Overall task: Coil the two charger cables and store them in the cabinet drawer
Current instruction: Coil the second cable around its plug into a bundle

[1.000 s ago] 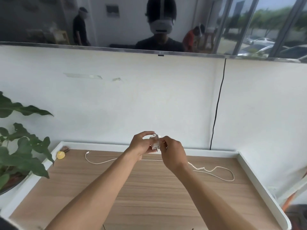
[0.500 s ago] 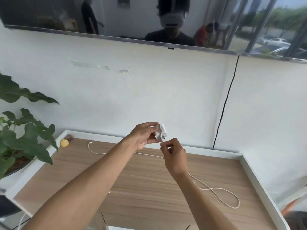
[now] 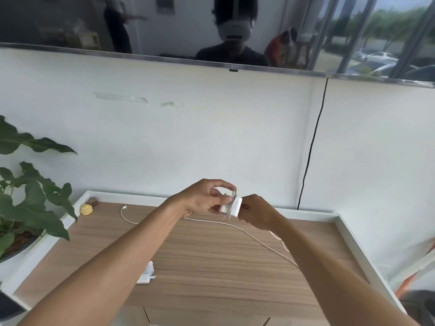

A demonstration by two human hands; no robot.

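Observation:
My left hand (image 3: 202, 198) grips a white charger block (image 3: 229, 207) with cable turns wound round it, held above the wooden cabinet top (image 3: 211, 255). My right hand (image 3: 256, 214) pinches the white cable (image 3: 247, 234) right beside the block. The cable's loose length trails over the wood, its free plug end lying at the left back (image 3: 122, 208) and another stretch running under my right forearm. A second white charger with its cable coiled (image 3: 146, 272) lies on the wood by my left forearm. No drawer is in view.
A white raised rim (image 3: 353, 238) borders the top. A small yellow object (image 3: 86, 209) sits in the back left corner. A potted plant (image 3: 28, 208) stands to the left. A black wire (image 3: 313, 147) runs down the white wall under a dark screen.
My right hand has moved up from below the block to its right side, adding cable to the wrap. The camera has tilted down, bringing the coiled second charger into sight.

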